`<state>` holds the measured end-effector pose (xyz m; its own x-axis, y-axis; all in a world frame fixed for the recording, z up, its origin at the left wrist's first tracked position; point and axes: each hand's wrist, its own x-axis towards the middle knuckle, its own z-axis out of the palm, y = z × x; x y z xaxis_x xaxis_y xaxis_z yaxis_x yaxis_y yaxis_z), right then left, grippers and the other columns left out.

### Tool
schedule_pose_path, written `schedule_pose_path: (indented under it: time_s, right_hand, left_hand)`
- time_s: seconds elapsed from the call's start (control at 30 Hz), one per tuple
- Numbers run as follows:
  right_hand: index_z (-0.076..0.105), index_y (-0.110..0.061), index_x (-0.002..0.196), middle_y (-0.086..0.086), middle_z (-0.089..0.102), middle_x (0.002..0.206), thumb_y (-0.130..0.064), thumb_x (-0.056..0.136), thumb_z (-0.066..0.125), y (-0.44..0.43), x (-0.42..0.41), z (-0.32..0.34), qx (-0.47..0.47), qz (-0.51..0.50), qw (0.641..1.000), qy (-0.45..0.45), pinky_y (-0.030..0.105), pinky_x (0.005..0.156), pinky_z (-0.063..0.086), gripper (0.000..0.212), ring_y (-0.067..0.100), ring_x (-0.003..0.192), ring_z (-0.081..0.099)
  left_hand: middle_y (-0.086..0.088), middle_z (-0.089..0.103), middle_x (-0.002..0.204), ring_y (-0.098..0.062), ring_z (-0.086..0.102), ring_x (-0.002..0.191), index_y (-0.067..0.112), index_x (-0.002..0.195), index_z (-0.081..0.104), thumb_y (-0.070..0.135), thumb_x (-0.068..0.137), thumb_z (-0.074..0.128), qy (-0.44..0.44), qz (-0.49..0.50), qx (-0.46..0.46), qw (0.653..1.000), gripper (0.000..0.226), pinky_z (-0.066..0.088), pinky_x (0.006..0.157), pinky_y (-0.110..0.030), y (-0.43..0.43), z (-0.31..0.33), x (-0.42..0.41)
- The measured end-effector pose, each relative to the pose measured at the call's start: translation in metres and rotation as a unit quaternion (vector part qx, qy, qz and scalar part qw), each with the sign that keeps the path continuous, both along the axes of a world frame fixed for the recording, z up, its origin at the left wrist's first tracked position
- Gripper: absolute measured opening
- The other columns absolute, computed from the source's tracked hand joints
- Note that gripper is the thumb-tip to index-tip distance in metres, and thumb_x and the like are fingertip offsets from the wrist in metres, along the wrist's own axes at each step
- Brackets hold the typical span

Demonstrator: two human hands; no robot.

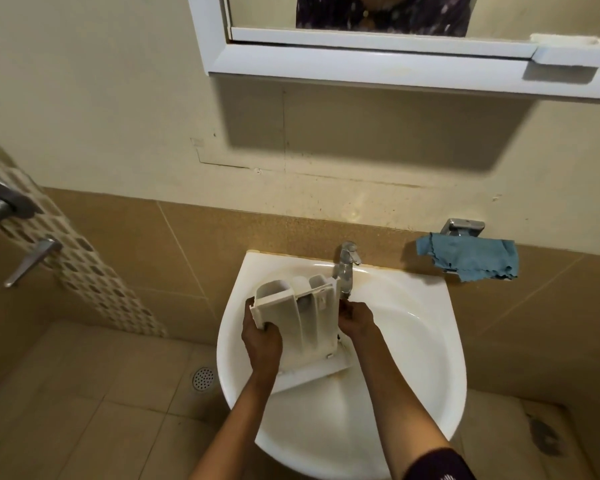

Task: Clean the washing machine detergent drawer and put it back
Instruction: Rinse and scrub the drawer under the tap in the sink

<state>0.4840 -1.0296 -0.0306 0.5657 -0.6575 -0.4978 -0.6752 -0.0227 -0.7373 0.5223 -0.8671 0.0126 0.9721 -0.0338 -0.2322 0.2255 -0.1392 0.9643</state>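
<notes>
Both forearms reach forward and converge, bare up to a dark sleeve [437, 464] on the right arm. Left hand [262, 341]: back of hand up, fingers curled round the left edge of the drawer [303, 320], thumb hidden. Right hand [355, 318]: set slightly farther forward, fingers curled against the drawer's right side, fingertips out of sight. Wrists roughly straight.

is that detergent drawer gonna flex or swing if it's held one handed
The detergent drawer looks like ribbed moulded plastic, so probably stiff and light. It is long and tilted, gripped by the left hand and right hand at its sides; one-handed it might swing.
</notes>
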Motion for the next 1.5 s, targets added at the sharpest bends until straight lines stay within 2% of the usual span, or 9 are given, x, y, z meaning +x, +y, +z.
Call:
schedule_pose_path:
  time_s: [0.33,0.47,0.57,0.73,0.87,1.03,1.13,1.27,1.5]
  right_hand:
    - [0.059,-0.008,0.107,0.002,0.064,0.088,-0.031,0.081,0.069,-0.002,0.011,-0.015,0.077,-0.039,0.995,-0.052,0.018,0.053,0.042,0.036,0.012,0.074,0.061]
    - [0.061,-0.024,0.095,-0.016,0.064,0.087,-0.031,0.087,0.063,0.017,-0.021,-0.001,0.056,-0.025,0.993,-0.105,0.01,0.06,0.042,0.011,-0.003,0.071,0.059]
    - [0.053,-0.007,0.08,-0.001,0.059,0.062,0.003,0.084,0.044,0.004,-0.035,-0.004,0.097,-0.057,0.983,-0.145,0.01,0.055,0.037,0.014,0.004,0.057,0.053]
    - [0.038,-0.012,0.066,0.004,0.043,0.058,0.006,0.063,0.029,-0.01,-0.041,-0.002,0.259,-0.218,0.921,-0.191,0.018,0.046,0.032,0.02,0.013,0.057,0.034]
    - [0.054,0.001,0.078,0.017,0.056,0.066,0.008,0.09,0.031,0.002,-0.027,0.031,0.405,-0.191,0.875,-0.186,0.024,0.045,0.053,0.027,0.025,0.065,0.053]
    - [0.055,0.021,0.109,0.019,0.059,0.078,0.009,0.094,0.03,0.016,-0.007,0.032,0.268,-0.085,0.956,-0.086,0.029,0.074,0.054,0.031,0.025,0.07,0.058]
    - [0.057,0.012,0.109,0.013,0.056,0.072,0.007,0.092,0.039,0.013,-0.009,0.018,0.183,-0.075,0.979,-0.047,0.023,0.064,0.051,0.025,0.018,0.064,0.055]
    - [0.054,-0.006,0.094,0.01,0.053,0.086,-0.006,0.087,0.05,0.012,-0.012,-0.006,0.027,-0.007,0.999,0.028,0.037,0.088,0.048,0.008,0.022,0.087,0.054]
    - [0.031,-0.005,0.136,0.018,0.036,0.132,-0.035,0.08,0.069,0.044,0.001,-0.027,-0.066,0.037,0.996,0.049,0.044,0.103,0.036,0.073,0.037,0.125,0.038]
  left_hand:
    - [-0.019,0.062,0.103,-0.038,0.057,0.104,0.013,0.114,0.054,-0.014,0.08,0.039,-0.001,-0.018,0.014,1.0,0.046,0.048,0.092,-0.048,0.0,-0.003,-0.001]
    - [-0.012,0.062,0.105,-0.036,0.057,0.104,0.023,0.115,0.051,-0.018,0.076,0.035,-0.031,-0.025,0.02,0.999,0.059,0.049,0.092,-0.048,-0.006,-0.002,-0.001]
    - [-0.014,0.06,0.109,-0.036,0.056,0.104,0.014,0.125,0.05,-0.019,0.074,0.035,-0.023,0.002,0.024,0.999,0.062,0.049,0.09,-0.053,-0.014,-0.004,0.0]
    - [-0.017,0.057,0.11,-0.036,0.054,0.106,0.009,0.126,0.045,-0.016,0.078,0.043,-0.012,0.048,0.024,0.998,0.055,0.049,0.09,-0.054,-0.028,-0.006,0.001]
    - [-0.021,0.052,0.109,-0.037,0.053,0.104,0.008,0.123,0.044,-0.012,0.079,0.046,0.0,0.063,0.037,0.997,0.049,0.048,0.089,-0.056,-0.033,-0.009,0.003]
    - [-0.021,0.053,0.114,-0.037,0.053,0.109,0.011,0.126,0.041,-0.008,0.082,0.05,0.007,0.048,0.045,0.998,0.049,0.047,0.092,-0.058,-0.035,-0.014,0.004]
    - [-0.021,0.053,0.116,-0.036,0.052,0.111,0.009,0.127,0.041,-0.007,0.083,0.052,0.007,0.049,0.041,0.998,0.048,0.046,0.093,-0.057,-0.033,-0.013,0.004]
    - [-0.02,0.053,0.116,-0.035,0.052,0.111,0.01,0.127,0.04,-0.006,0.083,0.053,0.004,0.042,0.043,0.998,0.049,0.047,0.093,-0.057,-0.032,-0.015,0.005]
    - [-0.018,0.054,0.116,-0.035,0.053,0.111,0.013,0.129,0.04,-0.005,0.084,0.052,0.001,0.039,0.047,0.998,0.05,0.047,0.092,-0.057,-0.031,-0.018,0.004]
